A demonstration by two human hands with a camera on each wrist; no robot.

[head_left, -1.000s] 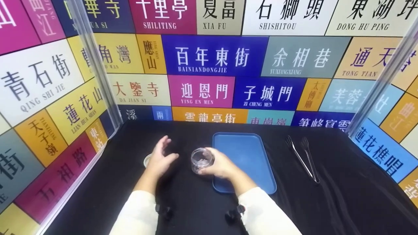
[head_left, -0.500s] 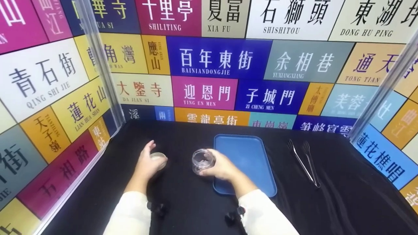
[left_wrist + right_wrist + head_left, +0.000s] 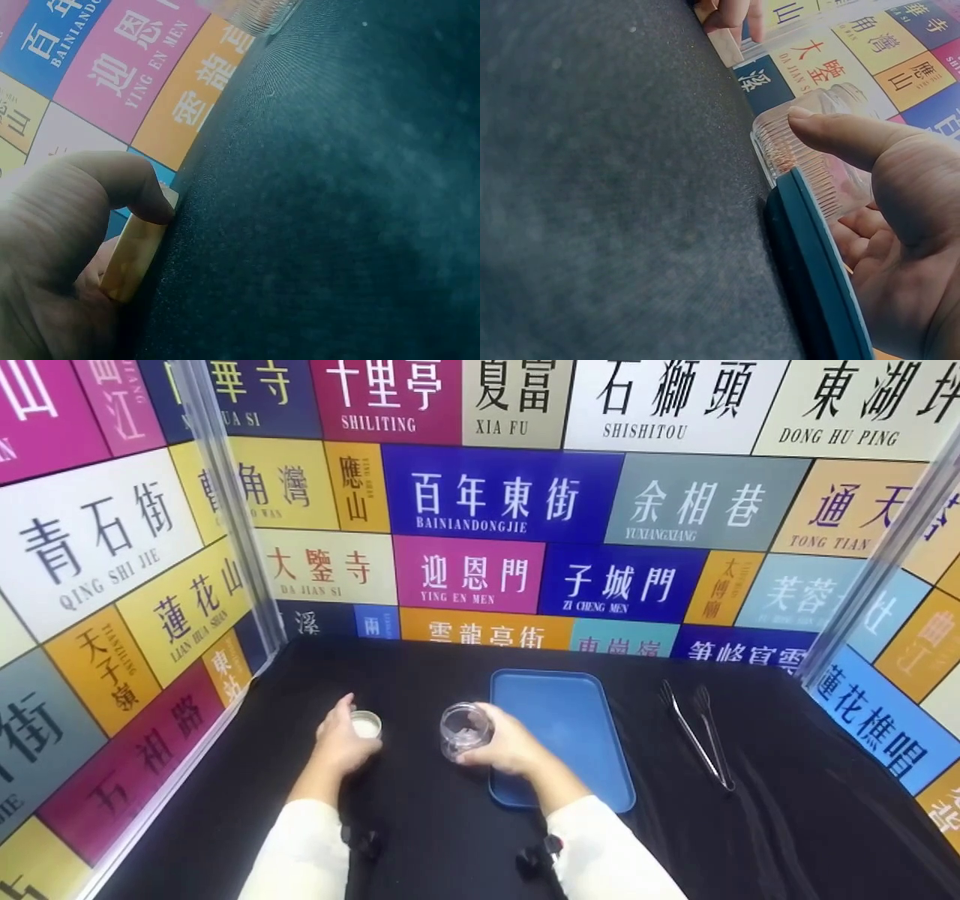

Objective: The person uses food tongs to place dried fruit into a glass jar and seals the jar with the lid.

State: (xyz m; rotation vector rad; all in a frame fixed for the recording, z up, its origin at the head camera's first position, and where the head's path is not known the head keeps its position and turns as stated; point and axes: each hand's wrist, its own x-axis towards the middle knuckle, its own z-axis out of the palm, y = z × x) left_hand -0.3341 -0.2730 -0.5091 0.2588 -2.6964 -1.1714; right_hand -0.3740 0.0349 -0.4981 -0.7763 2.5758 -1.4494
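Observation:
My left hand [image 3: 339, 742] pinches a round gold-coloured lid [image 3: 366, 725] by its edge, with the lid's pale face turned up. In the left wrist view the thumb presses on the rim of the lid [image 3: 136, 255], low at the black cloth. A clear ribbed jar [image 3: 454, 744] without a lid stands upright to the right, with a few small pieces inside that are hard to make out. My right hand [image 3: 510, 742] grips this jar from its right side, thumb in front. In the right wrist view the jar [image 3: 817, 154] is just beyond the tray's edge.
A blue rectangular tray [image 3: 559, 720] lies right of the jar, partly under the right forearm. Metal tongs [image 3: 697, 739] lie spread farther right. Black cloth [image 3: 427, 840] covers the table, and printed panels [image 3: 495, 495] enclose its back and sides.
The left hand was spread beside the lid a second ago and has since taken hold of it. The lid then tilted so its pale face shows more. The right hand stays on the jar.

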